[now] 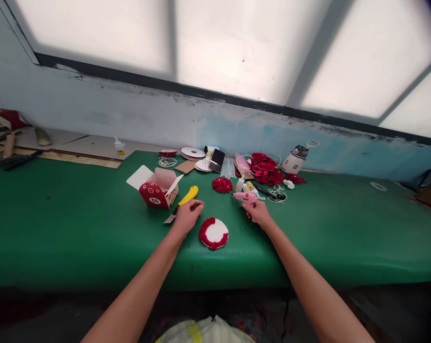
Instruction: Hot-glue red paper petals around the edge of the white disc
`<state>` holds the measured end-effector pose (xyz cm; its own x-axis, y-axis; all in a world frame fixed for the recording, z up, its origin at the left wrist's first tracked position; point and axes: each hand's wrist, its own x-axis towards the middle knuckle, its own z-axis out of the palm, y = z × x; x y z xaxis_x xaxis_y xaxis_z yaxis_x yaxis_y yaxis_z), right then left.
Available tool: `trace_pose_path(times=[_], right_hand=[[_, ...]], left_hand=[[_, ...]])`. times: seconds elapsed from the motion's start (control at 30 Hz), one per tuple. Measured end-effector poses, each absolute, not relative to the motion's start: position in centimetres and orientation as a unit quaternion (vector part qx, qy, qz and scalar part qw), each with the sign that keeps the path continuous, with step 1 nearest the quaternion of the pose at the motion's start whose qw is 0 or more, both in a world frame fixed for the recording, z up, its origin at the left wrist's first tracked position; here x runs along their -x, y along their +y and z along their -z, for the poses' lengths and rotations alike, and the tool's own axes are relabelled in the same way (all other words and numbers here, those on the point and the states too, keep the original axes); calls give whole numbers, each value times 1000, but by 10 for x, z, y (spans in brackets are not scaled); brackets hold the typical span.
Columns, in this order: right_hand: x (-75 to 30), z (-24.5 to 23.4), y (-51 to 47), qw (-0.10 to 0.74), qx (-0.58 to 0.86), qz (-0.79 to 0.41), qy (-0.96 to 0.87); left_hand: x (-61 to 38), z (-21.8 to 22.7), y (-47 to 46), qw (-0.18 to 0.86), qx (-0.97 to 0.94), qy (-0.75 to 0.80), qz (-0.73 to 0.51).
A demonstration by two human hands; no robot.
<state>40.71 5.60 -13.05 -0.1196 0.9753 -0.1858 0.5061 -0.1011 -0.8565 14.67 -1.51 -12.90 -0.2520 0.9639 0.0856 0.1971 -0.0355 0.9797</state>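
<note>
A white disc point(214, 233) with a ring of red petals round most of its rim lies on the green table point(76, 224) between my hands. My right hand point(259, 212) is closed round a pink glue gun point(244, 196), its nozzle pointing left. My left hand point(187, 215) rests on the table with fingers curled, just left of the disc and beside a yellow-handled utility knife point(185, 200). What the left fingers hold, if anything, is hidden.
An open red and white paper box point(155, 187) stands left of the knife. Behind lie a red petal rosette point(222, 185), a heap of red petals point(266, 168), glue sticks, ribbon rolls point(193, 153), a phone point(217, 159), a white jug point(294, 161) and a glue bottle point(119, 146).
</note>
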Motion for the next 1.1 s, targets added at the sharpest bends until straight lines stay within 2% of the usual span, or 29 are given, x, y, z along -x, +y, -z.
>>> trace_pose_path(times=[0.3, 0.47, 0.57, 0.7, 0.8, 0.93, 1.03, 1.1], right_hand=[[-413, 129, 52, 239, 602, -421, -635], [-420, 127, 52, 235, 590, -451, -626], [-422, 134, 52, 255, 591, -464, -609], [-424, 145, 54, 290, 582, -484, -586], [-427, 148, 56, 316, 562, -503, -576], [-437, 141, 50, 346, 515, -531, -577], [-445, 131, 36, 351, 469, -559, -587], [-449, 125, 24, 340, 448, -578, -591]], left_hand=[[-154, 120, -27, 329, -515, 593, -525], [-114, 62, -57, 275, -553, 587, -523], [-63, 16, -56, 137, -560, 636, -513], [-8, -19, -23, 105, -597, 689, -397], [7, -19, 6, 142, -631, 717, -260], [3, -13, 17, 134, -639, 727, -213], [-21, -12, -7, 52, -635, 726, -259], [-49, -6, -31, -80, -653, 664, -356]])
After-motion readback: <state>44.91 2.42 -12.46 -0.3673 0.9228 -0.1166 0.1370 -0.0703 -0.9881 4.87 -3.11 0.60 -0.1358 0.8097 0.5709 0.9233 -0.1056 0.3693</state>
